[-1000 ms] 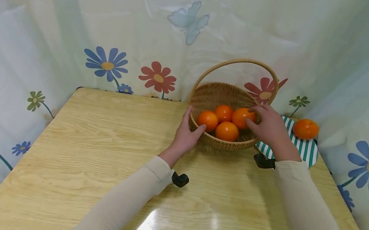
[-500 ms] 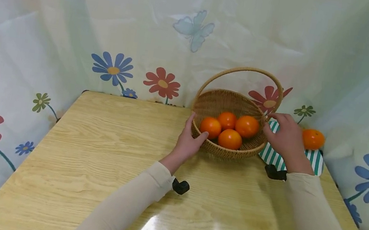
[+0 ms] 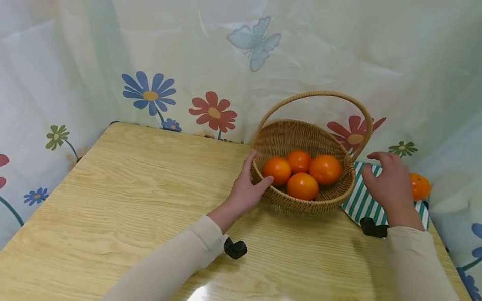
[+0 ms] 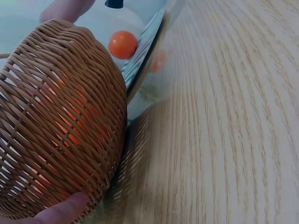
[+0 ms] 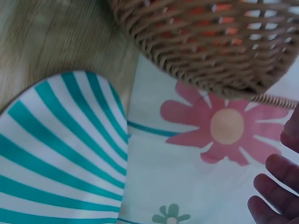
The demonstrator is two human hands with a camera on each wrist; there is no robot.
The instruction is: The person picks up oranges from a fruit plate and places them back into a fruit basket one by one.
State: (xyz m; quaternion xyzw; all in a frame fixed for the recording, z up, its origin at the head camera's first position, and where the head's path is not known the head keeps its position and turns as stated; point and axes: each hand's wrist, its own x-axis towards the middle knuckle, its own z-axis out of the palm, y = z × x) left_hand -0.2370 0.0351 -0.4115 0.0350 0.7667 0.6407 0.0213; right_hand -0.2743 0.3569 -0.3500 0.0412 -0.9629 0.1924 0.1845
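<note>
A wicker basket [image 3: 302,205] with a tall arched handle stands at the back of the table, holding several smooth, round orange fruits [image 3: 303,186]. My left hand [image 3: 247,187] holds the basket's left side, its thumb against the near wall; the left wrist view shows that thumb [image 4: 63,210] on the weave. Right of the basket, my right hand [image 3: 388,186] hovers with bent, spread fingers and nothing between them. It is above a green-and-white striped mat [image 3: 361,201]. Another orange fruit [image 3: 419,187] sits at the mat's far side, partly hidden by that hand.
The pale wooden table [image 3: 146,199] reaches left and forward of the basket. A flowered curtain [image 3: 171,22] hangs close behind and along both sides. In the right wrist view, the rounded edge of the striped mat [image 5: 70,140] lies near the table's edge.
My right hand has let go of a fruit inside the basket and moved right, out past the rim to above the mat. The left hand stays on the basket; the view has shifted slightly.
</note>
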